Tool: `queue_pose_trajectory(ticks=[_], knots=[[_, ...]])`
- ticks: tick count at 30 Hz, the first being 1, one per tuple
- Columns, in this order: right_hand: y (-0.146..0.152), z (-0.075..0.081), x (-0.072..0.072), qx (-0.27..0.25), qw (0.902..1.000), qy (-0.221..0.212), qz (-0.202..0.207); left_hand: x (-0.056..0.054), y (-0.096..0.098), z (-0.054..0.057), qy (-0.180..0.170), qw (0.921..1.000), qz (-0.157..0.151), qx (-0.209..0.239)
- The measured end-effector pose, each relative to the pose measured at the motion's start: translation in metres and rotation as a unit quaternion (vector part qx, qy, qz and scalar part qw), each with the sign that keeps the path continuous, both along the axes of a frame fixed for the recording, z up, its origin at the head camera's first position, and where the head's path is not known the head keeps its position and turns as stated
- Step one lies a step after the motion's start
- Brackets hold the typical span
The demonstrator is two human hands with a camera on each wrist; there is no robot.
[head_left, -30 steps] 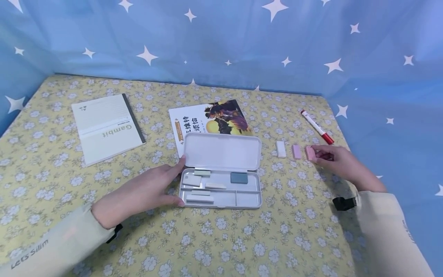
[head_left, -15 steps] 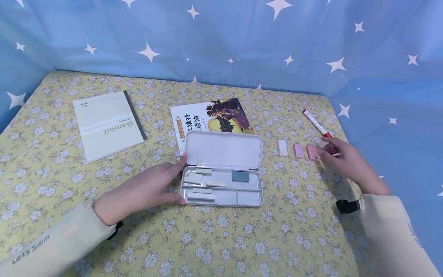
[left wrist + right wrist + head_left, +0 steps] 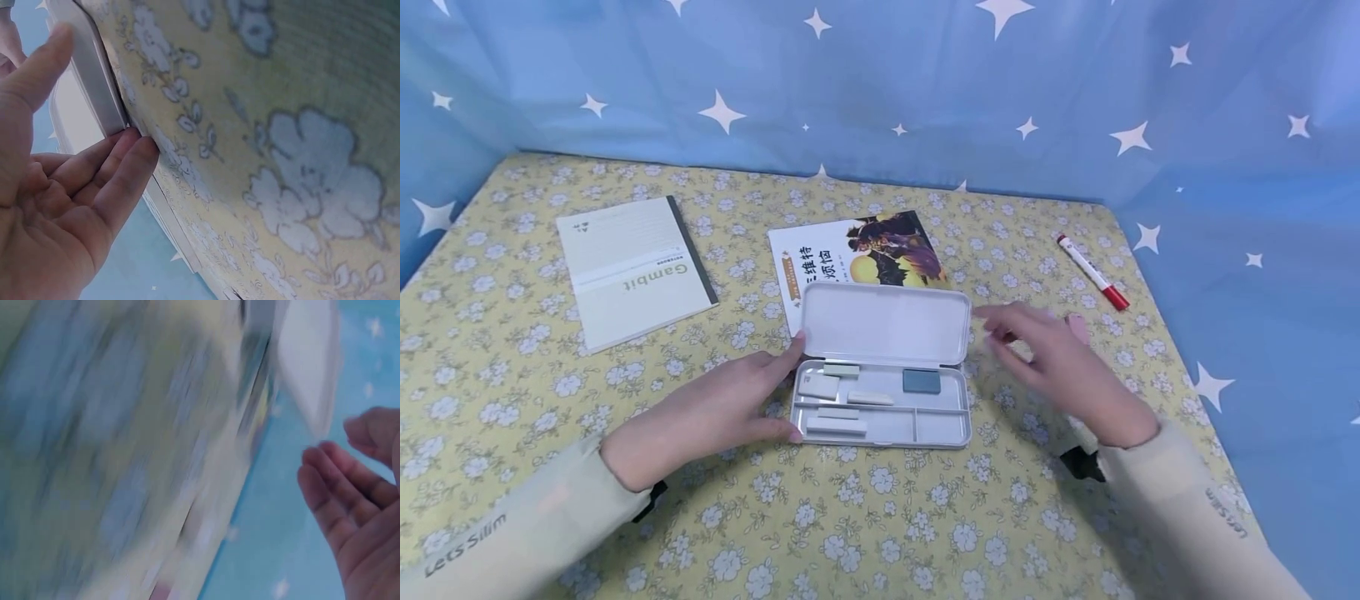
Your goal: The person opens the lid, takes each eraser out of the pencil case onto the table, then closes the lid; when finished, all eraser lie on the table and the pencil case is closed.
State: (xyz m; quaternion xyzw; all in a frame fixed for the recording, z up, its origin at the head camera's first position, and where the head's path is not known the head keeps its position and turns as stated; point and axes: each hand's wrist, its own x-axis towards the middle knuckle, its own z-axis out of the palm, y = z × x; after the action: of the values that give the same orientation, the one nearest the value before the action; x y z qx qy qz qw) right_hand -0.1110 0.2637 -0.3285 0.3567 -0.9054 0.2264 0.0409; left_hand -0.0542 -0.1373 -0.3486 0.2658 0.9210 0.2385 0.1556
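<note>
An open white pencil case (image 3: 940,429) lies mid-table in the head view, its lid (image 3: 883,323) tipped back. Inside are several erasers, among them a blue-grey eraser (image 3: 921,382) and a long white eraser (image 3: 837,426). My left hand (image 3: 722,408) holds the case's left end, thumb at the front corner and fingers by the hinge; the left wrist view shows those fingertips against its side. Beside the lid's right edge hovers my right hand (image 3: 1052,358), fingers loosely bent with nothing in them. Behind it a pink eraser (image 3: 1078,327) shows partly; the neighbouring erasers are hidden.
A red-and-white marker (image 3: 1093,272) lies at the right, near the table edge. Behind the case, a picture book (image 3: 820,254) is partly covered by the lid. At the left lies a Gambit notebook (image 3: 636,275). A blue star-patterned curtain (image 3: 880,83) borders the table.
My right hand has let go of the pink eraser and moved left toward the lid, passing over the white and lilac erasers. My left hand stays on the pencil case.
</note>
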Motion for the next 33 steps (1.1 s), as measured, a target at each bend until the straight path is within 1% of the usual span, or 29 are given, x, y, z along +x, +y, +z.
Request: queue_pose_trajectory(ticks=[3,5,10,14,19,23,27,33], knots=[[-0.022,-0.001,0.007,0.022,0.9979,-0.025,0.055,0.001,0.0,0.0,0.003,1.0,0.0,0.0],[-0.036,-0.002,0.011,0.042,0.9948,-0.049,0.079,0.001,-0.001,0.0,0.004,1.0,-0.001,-0.001],[-0.063,-0.004,0.016,0.072,0.9833,-0.11,0.126,0.001,0.0,0.0,0.002,1.0,0.003,-0.003],[-0.077,-0.006,0.019,0.093,0.9763,-0.125,0.15,0.0,0.0,-0.001,-0.004,1.0,0.008,-0.004],[-0.091,-0.007,0.021,0.123,0.9715,-0.121,0.163,0.001,0.0,-0.002,-0.002,0.9999,0.009,-0.005],[-0.099,-0.008,0.022,0.136,0.9696,-0.096,0.18,0.001,0.001,-0.001,-0.005,0.9999,0.01,-0.005],[-0.102,-0.009,0.022,0.152,0.9674,-0.073,0.188,0.0,0.001,-0.001,-0.013,0.9998,0.011,-0.009],[-0.106,-0.01,0.021,0.184,0.9611,-0.078,0.191,-0.001,0.001,0.001,-0.012,0.9999,0.006,-0.009]])
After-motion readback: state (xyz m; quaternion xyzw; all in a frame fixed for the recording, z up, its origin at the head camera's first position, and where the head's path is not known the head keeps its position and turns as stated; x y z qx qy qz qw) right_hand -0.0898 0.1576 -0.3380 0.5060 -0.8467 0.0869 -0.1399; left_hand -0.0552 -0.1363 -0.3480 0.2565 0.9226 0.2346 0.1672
